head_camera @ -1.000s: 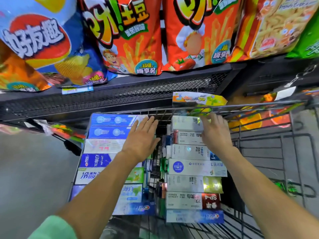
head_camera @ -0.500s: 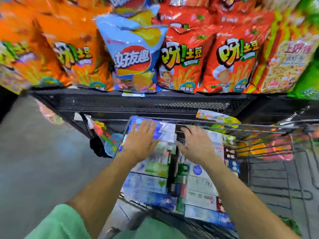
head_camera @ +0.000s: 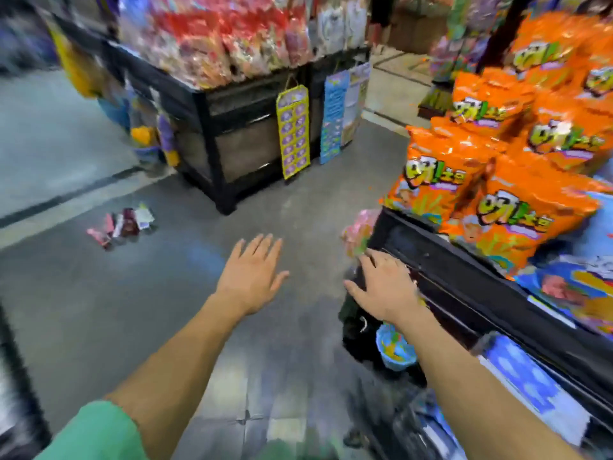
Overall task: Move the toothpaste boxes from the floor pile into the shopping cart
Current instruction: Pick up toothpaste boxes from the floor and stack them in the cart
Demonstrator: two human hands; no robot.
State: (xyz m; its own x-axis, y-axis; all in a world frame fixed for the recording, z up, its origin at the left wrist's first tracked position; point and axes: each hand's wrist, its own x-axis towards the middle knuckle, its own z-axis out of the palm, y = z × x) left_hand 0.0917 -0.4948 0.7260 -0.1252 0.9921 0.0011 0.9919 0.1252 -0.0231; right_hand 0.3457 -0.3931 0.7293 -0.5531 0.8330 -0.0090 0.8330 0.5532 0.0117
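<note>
Both hands empty, pile ahead on the floor.
My left hand (head_camera: 252, 273) and right hand (head_camera: 381, 287) hung flat and spread, grasping nothing; the toothpaste boxes (head_camera: 122, 223) lay on the floor (head_camera: 83, 293), well apart, ahead-left of them.

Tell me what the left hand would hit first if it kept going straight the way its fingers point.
Probably nothing close: the left hand is open over bare grey floor, fingers pointing up the aisle. Farther along that line stands the black display stand, though the blur leaves depth unclear. The pile of boxes lies off to its left.
</note>
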